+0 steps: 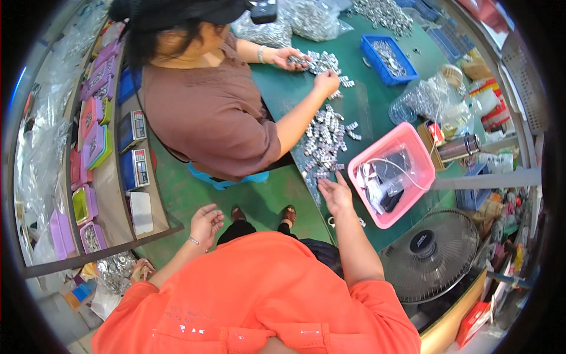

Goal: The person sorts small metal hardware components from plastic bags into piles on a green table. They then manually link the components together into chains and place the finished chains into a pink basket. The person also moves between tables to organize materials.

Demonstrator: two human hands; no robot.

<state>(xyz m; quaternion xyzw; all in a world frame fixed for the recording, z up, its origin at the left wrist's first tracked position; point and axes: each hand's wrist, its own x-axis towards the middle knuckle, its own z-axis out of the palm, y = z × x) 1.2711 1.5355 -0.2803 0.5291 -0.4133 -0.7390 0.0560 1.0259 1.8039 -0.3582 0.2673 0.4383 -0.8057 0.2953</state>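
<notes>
My right hand [336,194] reaches over the edge of the green table [377,106], palm partly upward. Its fingers are apart, and their tips are beside the near end of a pile of small silvery metal parts [324,138]. I see nothing held in it; whether the fingertips touch a part I cannot tell. My left hand [206,225] hangs in the air over the floor, away from the table. Its fingers are loosely bent and apart, with nothing visible in them. A pink plastic basin [384,219] holding a white cable and dark items stands right of my right hand.
A co-worker in a brown top [206,112] sits at the table, both hands on metal parts. Farther back are a blue tray [367,42] and clear plastic bags [312,20]. A black fan [427,253] stands at right. Shelves with scales [140,168] and coloured bins [93,144] line the left.
</notes>
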